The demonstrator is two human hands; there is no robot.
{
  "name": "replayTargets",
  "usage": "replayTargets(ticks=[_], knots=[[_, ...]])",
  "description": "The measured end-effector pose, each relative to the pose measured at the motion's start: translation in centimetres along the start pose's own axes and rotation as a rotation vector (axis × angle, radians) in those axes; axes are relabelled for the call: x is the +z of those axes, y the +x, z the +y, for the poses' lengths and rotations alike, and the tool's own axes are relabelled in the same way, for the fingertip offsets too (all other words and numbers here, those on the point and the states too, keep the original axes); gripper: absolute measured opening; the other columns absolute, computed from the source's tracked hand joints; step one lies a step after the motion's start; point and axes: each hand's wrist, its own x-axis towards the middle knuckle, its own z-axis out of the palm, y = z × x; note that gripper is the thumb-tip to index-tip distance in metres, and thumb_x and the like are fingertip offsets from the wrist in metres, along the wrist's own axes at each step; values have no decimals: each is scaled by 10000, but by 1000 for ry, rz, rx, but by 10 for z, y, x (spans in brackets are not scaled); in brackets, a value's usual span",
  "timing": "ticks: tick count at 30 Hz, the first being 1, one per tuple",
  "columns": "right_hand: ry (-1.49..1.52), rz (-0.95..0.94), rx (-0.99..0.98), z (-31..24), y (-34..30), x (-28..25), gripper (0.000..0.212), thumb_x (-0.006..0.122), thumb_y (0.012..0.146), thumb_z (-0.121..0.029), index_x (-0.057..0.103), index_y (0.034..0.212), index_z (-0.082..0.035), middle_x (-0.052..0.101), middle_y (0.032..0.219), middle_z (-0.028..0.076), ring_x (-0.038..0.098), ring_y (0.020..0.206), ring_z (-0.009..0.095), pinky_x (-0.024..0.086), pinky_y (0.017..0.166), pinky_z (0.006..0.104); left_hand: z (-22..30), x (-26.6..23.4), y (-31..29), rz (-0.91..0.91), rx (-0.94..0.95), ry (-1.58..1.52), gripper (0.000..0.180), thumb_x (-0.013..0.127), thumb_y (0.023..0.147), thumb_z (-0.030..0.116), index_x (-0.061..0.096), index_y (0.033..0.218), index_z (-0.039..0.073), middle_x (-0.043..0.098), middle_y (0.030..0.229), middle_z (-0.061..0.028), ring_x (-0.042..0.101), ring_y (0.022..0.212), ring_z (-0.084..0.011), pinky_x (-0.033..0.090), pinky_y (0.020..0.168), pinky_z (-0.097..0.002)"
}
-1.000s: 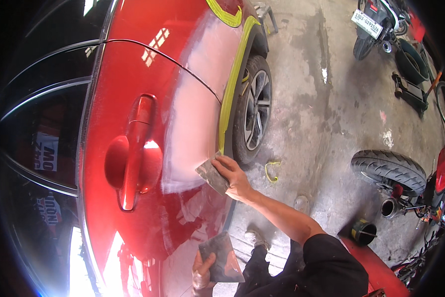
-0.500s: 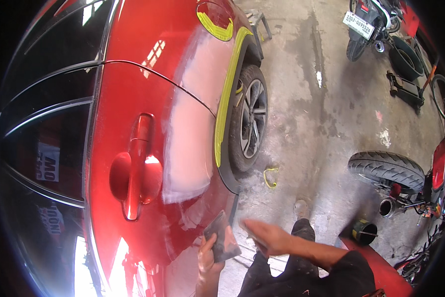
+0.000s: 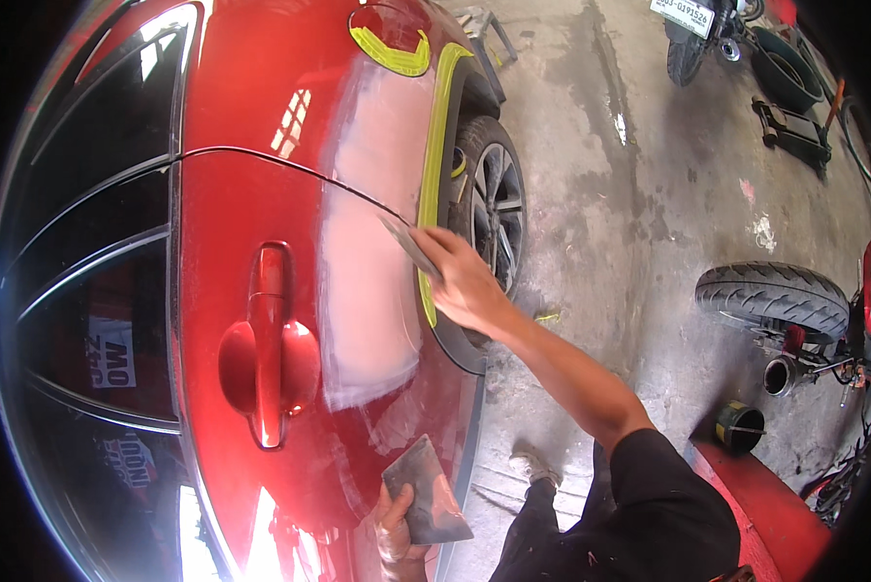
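Grey spreader (image 3: 409, 248) back at pink patch (image 3: 366, 301)

Car door (image 3: 224, 218) is super glossy red paint, and the handle (image 3: 269, 339) has the same slick shine. Filler patch (image 3: 363, 281) is dead matt and chalky with streaky edges. Tape (image 3: 432, 184) looks papery, low sheen. Flat plate (image 3: 430, 495) is smooth but smeared, can't tell if metal or plastic. Window (image 3: 96, 320) is shiny dark glass, loose tyre (image 3: 775, 294) dull treaded rubber, floor (image 3: 600, 233) rough stained concrete, shirt (image 3: 663, 514) matt black cloth.
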Motion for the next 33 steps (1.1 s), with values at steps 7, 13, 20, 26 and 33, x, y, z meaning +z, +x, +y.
replayTargets(ticks=[7,13,20,26,33], knots=[[-86,10,-64,10,18,24,630,646,715,7,519,1332,-30,566,1292,157,561,1165,353,474,919,442,-1,-7,-7,-7,-59,-17,438,567,934,73,454,1354,25,616,1164,-122,648,1001,-229,551,868,-355],[-237,-236,-215,-13,-70,35,819,779,575,-41,524,1354,-40,495,1384,120,474,1281,289,354,1052,438,-3,-13,-5,18,-66,-5,455,579,917,71,456,1353,23,618,1162,-116,645,999,-221,542,879,-345],[-272,-252,-295,20,-154,69,797,794,618,-125,528,1369,-123,509,1359,20,473,1248,195,349,1035,411,-8,-23,-6,-18,-51,65,485,559,920,65,406,1378,15,572,1257,-139,593,1118,-240,484,971,-361],[-257,-429,-274,33,-175,60,812,785,613,-91,516,1379,-115,522,1358,36,469,1266,220,348,1058,420,-12,-26,-8,-57,-30,28,481,557,917,59,413,1374,18,583,1232,-136,607,1091,-246,496,954,-371],[276,-260,-59,-51,-197,-54,821,592,669,78,394,1457,-39,473,1386,210,456,1274,406,358,1084,497,-22,-13,24,10,-64,-136,397,545,927,33,478,1318,27,615,1188,-118,621,1059,-246,510,926,-374]])
